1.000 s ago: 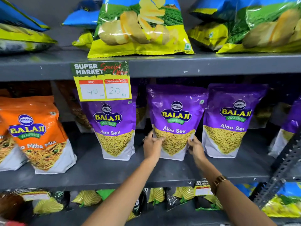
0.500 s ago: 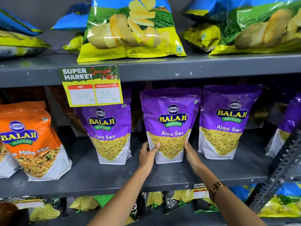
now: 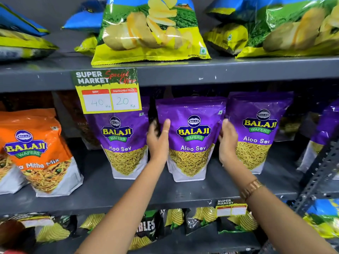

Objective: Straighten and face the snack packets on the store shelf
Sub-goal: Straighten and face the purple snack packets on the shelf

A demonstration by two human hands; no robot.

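Note:
Three purple Aloo Sev packets stand upright on the grey middle shelf. The middle purple packet faces forward, and both hands clasp its sides at mid height. My left hand presses its left edge, thumb on the front. My right hand presses its right edge, fingers partly behind it. The left purple packet stands under a price tag. The right purple packet stands just beyond my right hand.
An orange Mitha Mix packet leans at the left. Yellow chip bags lie on the upper shelf. A yellow price tag hangs from that shelf's edge. Dark packets fill the lower shelf. A perforated metal strut crosses the right side.
Both hands have slid up from the bottom corners of the middle purple packet to its mid sides. The view has shifted slightly.

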